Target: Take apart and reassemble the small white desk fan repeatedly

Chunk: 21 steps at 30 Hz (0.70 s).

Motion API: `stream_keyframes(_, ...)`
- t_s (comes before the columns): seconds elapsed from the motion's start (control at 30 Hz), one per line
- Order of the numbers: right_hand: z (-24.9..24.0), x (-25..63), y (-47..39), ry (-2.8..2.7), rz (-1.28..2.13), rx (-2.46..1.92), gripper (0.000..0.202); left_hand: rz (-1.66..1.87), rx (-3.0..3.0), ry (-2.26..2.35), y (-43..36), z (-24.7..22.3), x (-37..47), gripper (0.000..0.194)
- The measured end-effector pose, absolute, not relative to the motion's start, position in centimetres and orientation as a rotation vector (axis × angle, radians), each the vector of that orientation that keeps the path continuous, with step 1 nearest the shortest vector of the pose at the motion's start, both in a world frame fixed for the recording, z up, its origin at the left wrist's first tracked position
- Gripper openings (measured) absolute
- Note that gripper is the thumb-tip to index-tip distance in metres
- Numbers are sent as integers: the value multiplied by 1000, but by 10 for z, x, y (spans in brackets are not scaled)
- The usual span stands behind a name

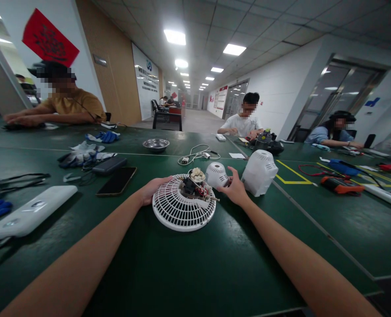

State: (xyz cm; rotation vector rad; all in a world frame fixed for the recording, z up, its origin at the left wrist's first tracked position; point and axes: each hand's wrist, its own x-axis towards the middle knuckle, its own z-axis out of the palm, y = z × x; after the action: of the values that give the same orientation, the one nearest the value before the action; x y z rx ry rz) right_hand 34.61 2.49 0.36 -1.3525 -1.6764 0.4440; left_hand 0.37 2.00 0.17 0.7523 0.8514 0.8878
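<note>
A white round fan grille (182,216) lies on the green table, with an exposed motor and wires (195,187) at its centre. My left hand (154,189) grips the grille's left rim, its fingers partly hidden beneath the edge. Just right of the motor, my right hand (235,187) holds a small white vented cover (216,175) between thumb and fingers. A larger white plastic housing (259,171) stands on the table to the right of that hand, apart from it.
Left lie a phone (116,181), a dark case (109,165), gloves (83,156) and a white device (32,211). Beyond the grille are a metal bowl (156,144) and a cable (198,154). A multimeter (342,186) lies right. Several people sit around.
</note>
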Motion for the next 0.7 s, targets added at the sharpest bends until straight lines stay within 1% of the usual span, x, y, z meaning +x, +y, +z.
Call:
stream_keyframes(0.03, 5, 346, 25, -1566, 536, -1353, 92, 889, 752, 847, 20, 2, 4, 24)
stream_keyframes(0.07, 7, 345, 25, -1425, 647, -1342, 86, 890, 752, 844, 20, 2, 4, 23)
stream_keyframes(0.17, 12, 342, 22, -981, 1142, -1204, 49, 895, 757, 856, 19, 3, 5, 23)
stream_keyframes(0.2, 13, 341, 20, -877, 1304, -1132, 40, 898, 760, 862, 18, 4, 6, 23)
stream_keyframes(0.23, 14, 341, 18, -808, 1432, -1064, 36, 900, 762, 866, 18, 5, 6, 23)
stream_keyframes(0.3, 17, 340, 14, -751, 1564, -967, 33, 906, 768, 863, 17, 6, 6, 23)
stream_keyframes(0.7, 16, 345, 13, -774, 1684, -779, 31, 946, 778, 884, 17, 4, 7, 20)
